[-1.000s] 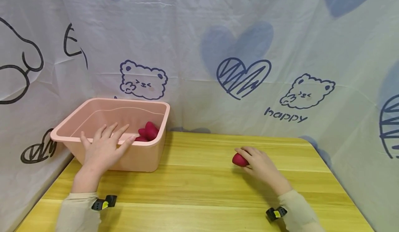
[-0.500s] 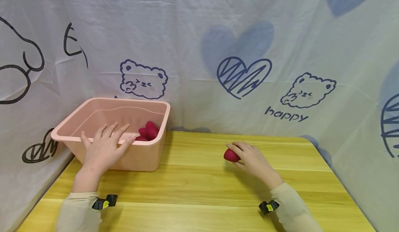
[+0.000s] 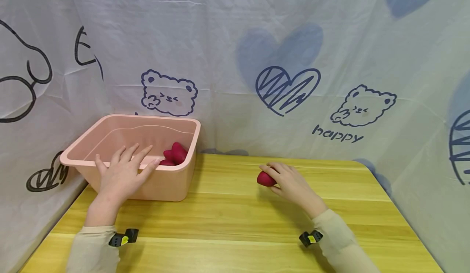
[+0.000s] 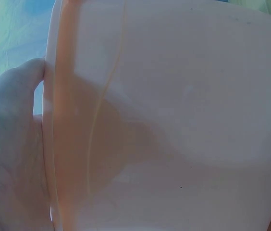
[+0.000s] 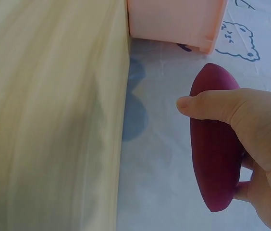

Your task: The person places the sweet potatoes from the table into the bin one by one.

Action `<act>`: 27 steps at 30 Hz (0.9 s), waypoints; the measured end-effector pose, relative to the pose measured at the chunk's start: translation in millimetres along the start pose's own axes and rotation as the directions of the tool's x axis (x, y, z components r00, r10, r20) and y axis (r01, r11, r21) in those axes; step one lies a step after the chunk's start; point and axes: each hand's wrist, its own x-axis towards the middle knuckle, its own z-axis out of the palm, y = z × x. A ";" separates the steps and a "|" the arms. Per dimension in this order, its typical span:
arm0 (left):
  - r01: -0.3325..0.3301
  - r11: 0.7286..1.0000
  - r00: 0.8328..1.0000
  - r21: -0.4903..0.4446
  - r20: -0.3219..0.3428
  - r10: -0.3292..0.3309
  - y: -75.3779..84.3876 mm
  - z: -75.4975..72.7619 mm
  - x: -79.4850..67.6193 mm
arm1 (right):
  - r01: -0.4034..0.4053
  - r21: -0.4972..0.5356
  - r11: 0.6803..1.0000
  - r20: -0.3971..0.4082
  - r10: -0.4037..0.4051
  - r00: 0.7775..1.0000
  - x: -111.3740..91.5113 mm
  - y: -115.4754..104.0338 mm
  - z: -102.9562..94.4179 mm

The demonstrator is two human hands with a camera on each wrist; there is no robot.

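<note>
A dark red sweet potato (image 5: 213, 163), smooth and tapered at both ends, is in the grip of my right hand (image 3: 293, 185), its thumb lying across the upper part in the right wrist view. That hand is over the right half of the table, with only one end of the sweet potato showing in the head view. On the left stands a pink plastic basin (image 3: 163, 187). My left hand (image 3: 119, 179) rests on the basin's near rim, fingers spread and nearly straight over the inside. Several more red sweet potatoes (image 3: 178, 154) lie at the basin's right end, partly hidden by its wall.
The wooden table (image 3: 227, 220) has a yellow striped grain. Close behind it hangs a pale curtain (image 3: 227, 118) printed with hearts and bear faces, which also runs along both sides. Wrist cameras (image 3: 123, 238) are strapped over the sleeves.
My right hand has moved left and a little farther back with the sweet potato, toward the basin. The left hand and the basin have stayed in place.
</note>
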 end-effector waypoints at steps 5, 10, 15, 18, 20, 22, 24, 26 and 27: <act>0.000 1.000 1.000 0.000 -0.003 0.000 -0.4 0.2 0.0 | 0.027 0.000 1.000 -0.021 -0.027 0.999 8.5 -4.6 -0.3; -0.003 1.000 1.000 -0.002 -0.007 0.003 0.1 0.3 -0.1 | 0.055 -0.001 0.998 -0.047 -0.055 0.997 17.6 -10.4 -0.9; -0.006 1.000 1.000 -0.003 -0.009 0.006 0.3 0.4 0.0 | 0.076 0.006 0.997 -0.068 -0.075 0.995 26.7 -15.9 -1.7; -0.006 1.000 1.000 -0.002 -0.009 0.006 0.5 0.3 0.2 | 0.083 0.005 0.997 -0.073 -0.083 0.994 31.9 -17.8 -1.1; -0.005 1.000 1.000 -0.002 -0.009 0.005 0.5 0.2 0.3 | 0.086 0.005 0.996 -0.075 -0.086 0.993 35.6 -19.1 -0.9; -0.004 1.000 1.000 -0.003 -0.008 0.004 0.4 0.1 0.2 | 0.091 0.008 0.996 -0.079 -0.090 0.993 39.1 -20.8 -1.3; -0.004 1.000 1.000 -0.004 -0.009 0.004 0.1 0.3 0.1 | 0.089 0.011 0.996 -0.076 -0.088 0.993 42.4 -22.9 -2.3; -0.005 1.000 1.000 -0.005 -0.008 0.005 -0.2 0.7 0.1 | 0.089 0.014 0.996 -0.073 -0.088 0.993 45.4 -24.6 -3.4; -0.005 1.000 1.000 -0.005 -0.008 0.005 -0.3 0.9 0.0 | 0.091 0.015 0.996 -0.073 -0.089 0.993 47.0 -25.4 -3.7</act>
